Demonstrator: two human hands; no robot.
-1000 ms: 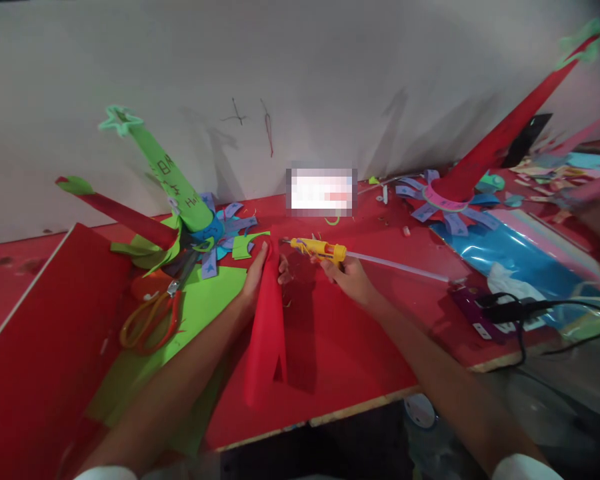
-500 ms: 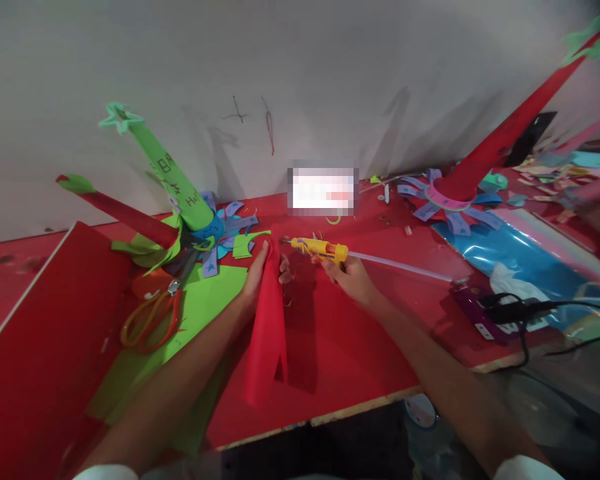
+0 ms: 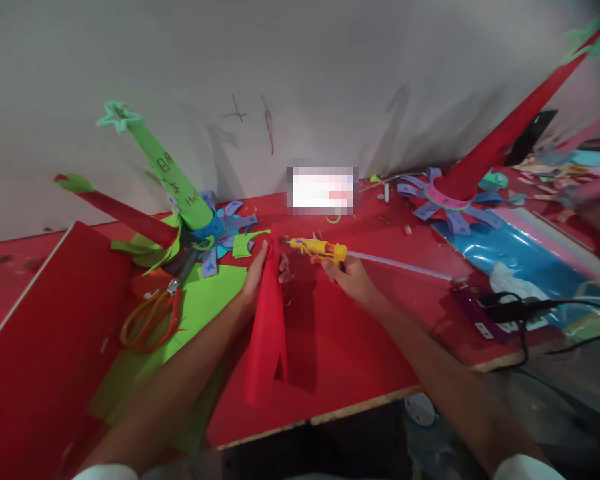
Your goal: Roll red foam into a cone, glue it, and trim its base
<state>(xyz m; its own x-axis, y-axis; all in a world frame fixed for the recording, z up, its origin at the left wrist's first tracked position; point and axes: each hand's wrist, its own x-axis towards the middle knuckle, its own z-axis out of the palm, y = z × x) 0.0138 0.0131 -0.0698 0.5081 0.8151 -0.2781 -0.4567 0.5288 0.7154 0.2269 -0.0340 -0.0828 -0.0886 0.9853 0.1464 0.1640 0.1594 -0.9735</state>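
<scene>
A long red paper roll (image 3: 267,327), wider toward me, is held near its narrow top by my left hand (image 3: 258,270), whose fingers wrap round behind it. My right hand (image 3: 353,277) grips a yellow glue gun (image 3: 320,249), its nozzle pointing left, close beside the roll's top edge. A long clear glue stick (image 3: 405,265) sticks out of the back of the gun. Left of my left hand lie orange-handled scissors (image 3: 153,320) on green paper (image 3: 210,300), with a cut green piece (image 3: 243,245) near the roll's top.
A green paper cone (image 3: 180,177) and a red curled paper shape (image 3: 130,217) stand at the left. Red board (image 3: 45,333) lies front left. At the right are a red cone (image 3: 510,120), blue plastic packaging (image 3: 520,260) and a purple power strip (image 3: 480,310) with black cables.
</scene>
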